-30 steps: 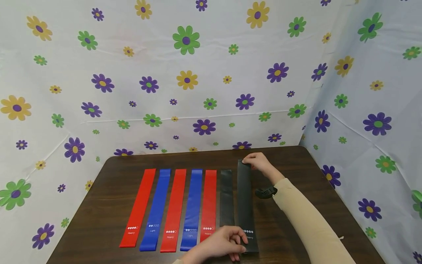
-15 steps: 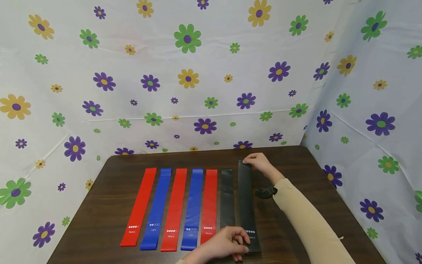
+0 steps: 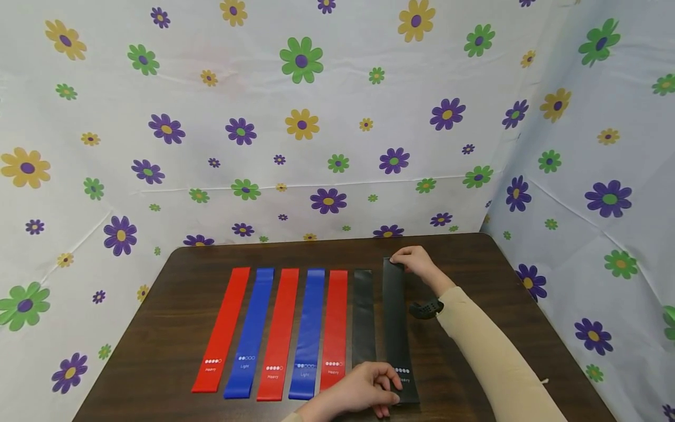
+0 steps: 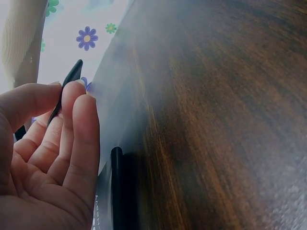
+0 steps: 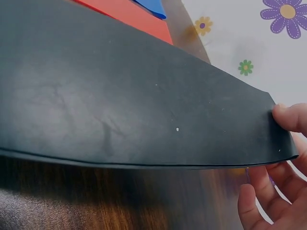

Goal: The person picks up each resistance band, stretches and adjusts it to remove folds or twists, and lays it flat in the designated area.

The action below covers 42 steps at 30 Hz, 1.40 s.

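Observation:
A black resistance band (image 3: pixel 396 316) marked "Heavy" lies lengthwise at the right end of a row of bands. In the head view my right hand (image 3: pixel 416 262) pinches its far end; the right wrist view shows the thumb on top of the black sheet (image 5: pixel 144 100) and fingers below. My left hand (image 3: pixel 364 388) is at the near end, thumb and index finger pinching the band's edge (image 4: pixel 72 76) in the left wrist view. Just left of it lies another black band (image 3: pixel 364 316), its near part hidden behind my left hand.
Further left lie red (image 3: pixel 221 331), blue (image 3: pixel 250 334), red (image 3: pixel 279 334), blue (image 3: pixel 308 334) and red bands (image 3: pixel 334 322), spaced side by side on the dark wooden table (image 3: pixel 163 328). Flower-printed sheeting (image 3: pixel 348 99) stands behind and to the right.
The black band in my hands has shifted slightly to the right, widening the gap to the other black band. Both hands keep their hold, and the row stays put.

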Each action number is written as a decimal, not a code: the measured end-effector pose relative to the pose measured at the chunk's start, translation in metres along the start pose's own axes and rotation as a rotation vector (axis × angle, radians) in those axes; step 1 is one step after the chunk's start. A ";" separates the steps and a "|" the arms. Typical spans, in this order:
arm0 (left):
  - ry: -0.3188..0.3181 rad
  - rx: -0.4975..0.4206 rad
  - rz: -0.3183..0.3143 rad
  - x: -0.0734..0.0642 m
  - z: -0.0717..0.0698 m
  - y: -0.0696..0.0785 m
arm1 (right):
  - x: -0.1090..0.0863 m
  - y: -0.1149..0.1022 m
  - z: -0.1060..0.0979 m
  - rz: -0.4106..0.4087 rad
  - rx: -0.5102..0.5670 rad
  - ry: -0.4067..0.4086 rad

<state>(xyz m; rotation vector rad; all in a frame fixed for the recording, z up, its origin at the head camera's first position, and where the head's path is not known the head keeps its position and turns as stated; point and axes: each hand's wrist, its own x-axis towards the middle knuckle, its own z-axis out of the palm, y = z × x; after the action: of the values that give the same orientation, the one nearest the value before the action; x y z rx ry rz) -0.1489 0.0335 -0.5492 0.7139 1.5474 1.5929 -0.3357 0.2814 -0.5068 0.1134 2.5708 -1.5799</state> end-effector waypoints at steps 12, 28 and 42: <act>0.010 0.001 -0.025 0.002 0.000 0.001 | 0.001 0.008 0.003 -0.033 -0.038 0.013; 0.048 0.035 -0.086 0.005 0.004 -0.002 | -0.003 0.027 0.008 -0.008 -0.058 0.060; 0.075 0.024 -0.129 0.005 0.003 -0.002 | 0.000 0.031 0.018 -0.015 -0.126 0.102</act>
<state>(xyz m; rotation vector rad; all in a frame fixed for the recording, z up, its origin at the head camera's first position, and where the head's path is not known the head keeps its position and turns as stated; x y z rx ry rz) -0.1490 0.0395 -0.5515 0.5614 1.6355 1.5230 -0.3305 0.2796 -0.5417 0.1670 2.7470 -1.4476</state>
